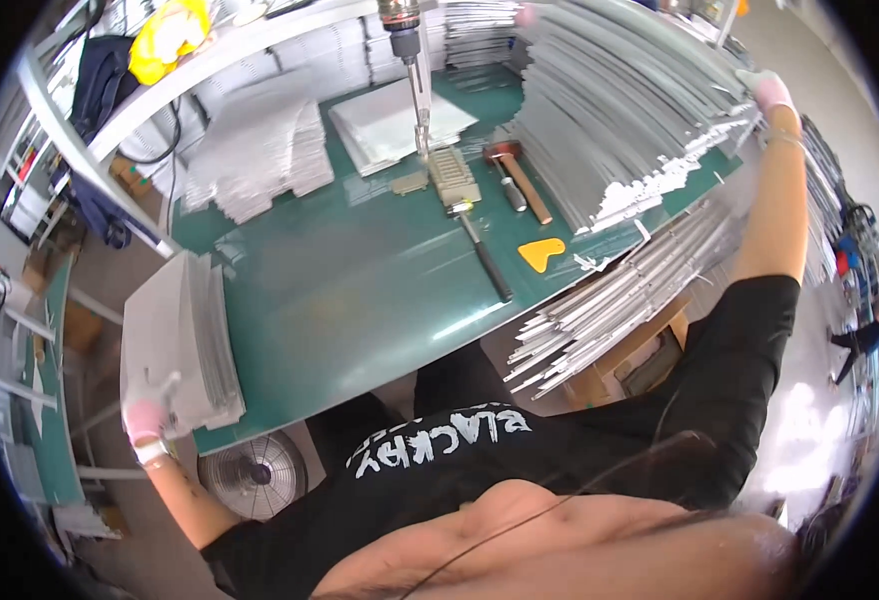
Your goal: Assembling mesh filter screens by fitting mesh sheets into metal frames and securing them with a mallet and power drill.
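My left hand (147,418), in a pale glove with pink on it, is at the near left corner of a white sheet stack (178,335). Its fingers are apart, with one lying over the edge of the stack. Stretched far to the right, my right hand (772,94), gloved likewise, has its fingers at the outer corner of a tall, leaning stack of grey sheets (630,100). Those fingers reach onto the sheet edge; whether they pinch a sheet is too small to tell.
On the green tabletop (330,300) lie a wooden-handled hammer (530,185), a black-handled tool (485,258) and a yellow scraper (540,254). A drill-like tool (405,40) hangs above a metal block (454,177). More sheets (260,140) stand behind; a fan (253,474) is below.
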{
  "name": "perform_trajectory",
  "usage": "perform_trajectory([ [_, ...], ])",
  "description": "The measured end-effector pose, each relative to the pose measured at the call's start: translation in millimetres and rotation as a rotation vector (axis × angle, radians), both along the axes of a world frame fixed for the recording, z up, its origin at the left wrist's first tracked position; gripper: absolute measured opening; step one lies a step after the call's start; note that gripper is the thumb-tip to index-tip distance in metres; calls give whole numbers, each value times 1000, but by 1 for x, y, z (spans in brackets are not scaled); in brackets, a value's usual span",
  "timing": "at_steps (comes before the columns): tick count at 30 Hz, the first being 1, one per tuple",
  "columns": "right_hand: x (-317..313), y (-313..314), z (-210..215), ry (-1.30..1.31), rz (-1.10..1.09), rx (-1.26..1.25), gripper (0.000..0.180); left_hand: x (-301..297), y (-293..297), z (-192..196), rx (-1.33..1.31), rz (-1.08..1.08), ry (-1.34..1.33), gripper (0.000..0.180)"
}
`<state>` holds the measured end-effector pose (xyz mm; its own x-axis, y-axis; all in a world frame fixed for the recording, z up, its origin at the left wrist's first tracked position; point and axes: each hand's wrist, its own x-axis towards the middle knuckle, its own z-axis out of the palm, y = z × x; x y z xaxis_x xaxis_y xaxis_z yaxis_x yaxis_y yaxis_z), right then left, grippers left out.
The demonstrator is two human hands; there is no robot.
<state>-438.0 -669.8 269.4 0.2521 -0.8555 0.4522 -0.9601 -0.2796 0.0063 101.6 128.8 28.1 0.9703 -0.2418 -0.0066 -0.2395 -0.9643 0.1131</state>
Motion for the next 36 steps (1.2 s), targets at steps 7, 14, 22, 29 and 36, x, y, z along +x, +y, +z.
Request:
perform_trajectory([
  [7, 104, 188, -80, -509, 742, -982, 27, 50, 56, 35, -303, -78, 175, 69],
  [14, 324, 332, -278, -316, 1445, 285, 30, 36, 91, 27, -761, 71, 176, 44],
  [22, 534, 361, -285, -534, 1271, -58, 39, -114, 73, 64, -1000, -173, -351, 56],
  [29, 574, 339, -225, -267, 1363, -169, 35, -177, 15, -32, -356, -502, -313, 65],
  [36, 579, 318, -165, -141, 1318, 856, 41, -164, -126, -159, -216, -659, 90, 63],
])
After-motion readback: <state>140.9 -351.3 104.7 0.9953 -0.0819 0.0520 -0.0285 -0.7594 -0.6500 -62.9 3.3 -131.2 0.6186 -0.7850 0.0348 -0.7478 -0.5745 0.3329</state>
